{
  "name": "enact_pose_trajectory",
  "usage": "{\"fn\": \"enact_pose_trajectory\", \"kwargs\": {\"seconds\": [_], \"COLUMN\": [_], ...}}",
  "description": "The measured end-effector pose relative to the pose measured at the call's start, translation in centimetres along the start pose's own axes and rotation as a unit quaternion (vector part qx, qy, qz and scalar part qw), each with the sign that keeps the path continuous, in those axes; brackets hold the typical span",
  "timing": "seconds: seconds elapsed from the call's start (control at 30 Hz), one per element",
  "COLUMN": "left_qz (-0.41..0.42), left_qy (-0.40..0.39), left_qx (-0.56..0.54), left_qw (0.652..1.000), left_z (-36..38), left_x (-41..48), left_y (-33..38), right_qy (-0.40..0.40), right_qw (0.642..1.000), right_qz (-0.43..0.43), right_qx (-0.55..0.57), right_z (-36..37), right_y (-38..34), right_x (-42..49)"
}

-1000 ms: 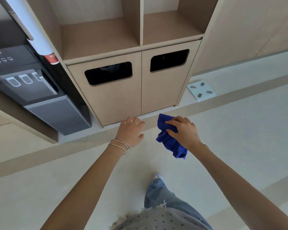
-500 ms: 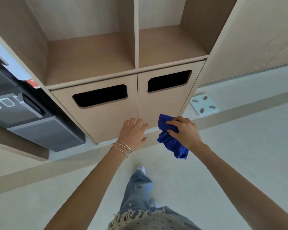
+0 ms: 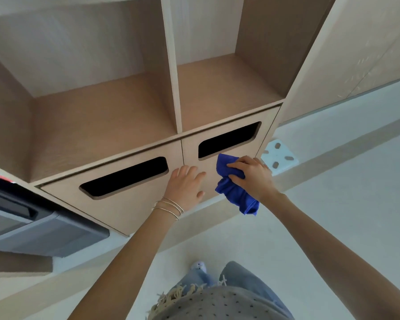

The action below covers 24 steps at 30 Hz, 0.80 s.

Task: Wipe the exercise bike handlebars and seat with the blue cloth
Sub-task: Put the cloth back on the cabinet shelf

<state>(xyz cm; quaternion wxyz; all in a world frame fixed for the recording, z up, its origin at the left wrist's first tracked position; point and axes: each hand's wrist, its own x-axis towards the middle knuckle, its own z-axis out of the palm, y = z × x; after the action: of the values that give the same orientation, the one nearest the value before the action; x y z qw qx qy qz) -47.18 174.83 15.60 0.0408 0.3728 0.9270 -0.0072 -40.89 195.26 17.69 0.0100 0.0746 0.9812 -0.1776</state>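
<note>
Since the cloth (image 3: 234, 192) is soft, light and limp, a bunched hold suits it: the right grip (image 3: 252, 176) clamps its upper wad before the door (image 3: 217, 167), tail hanging toward 5 o'clock. The left grip (image 3: 185, 188), at its 9 o'clock, lies spread, holding nothing.

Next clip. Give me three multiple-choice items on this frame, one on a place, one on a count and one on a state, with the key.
1. Where is the white scale?
A) on a shelf
B) on the floor, right of the cabinet
C) inside a slot

2. How many dark slots does the cabinet front have?
A) one
B) two
C) four

3. How is the blue cloth held?
A) bunched in the right hand
B) spread flat on the floor
C) draped over a shelf

Key:
1 B: it lies on the floor past the cabinet's right edge.
2 B: there are two doors side by side, each with one slot.
3 A: the right hand's fingers curl round the cloth, and the left hand is open.
</note>
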Motion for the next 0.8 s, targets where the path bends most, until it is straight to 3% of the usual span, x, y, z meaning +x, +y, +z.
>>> {"fn": "enact_pose_trajectory", "kwargs": {"seconds": [0.27, 0.8], "left_qz": [-0.028, -0.222], "left_qy": [0.002, 0.044], "left_qx": [-0.018, -0.063], "left_qw": [0.999, 0.972], "left_z": [0.0, -1.2], "left_x": [4.1, 13.0], "left_y": [-1.4, -2.3], "right_qy": [-0.015, -0.051], "right_qw": [0.999, 0.977], "right_qz": [-0.043, -0.209], "right_qx": [-0.001, -0.013], "right_z": [-0.9, -2.8], "right_y": [0.6, 0.3], "right_x": [6.7, 25.6]}}
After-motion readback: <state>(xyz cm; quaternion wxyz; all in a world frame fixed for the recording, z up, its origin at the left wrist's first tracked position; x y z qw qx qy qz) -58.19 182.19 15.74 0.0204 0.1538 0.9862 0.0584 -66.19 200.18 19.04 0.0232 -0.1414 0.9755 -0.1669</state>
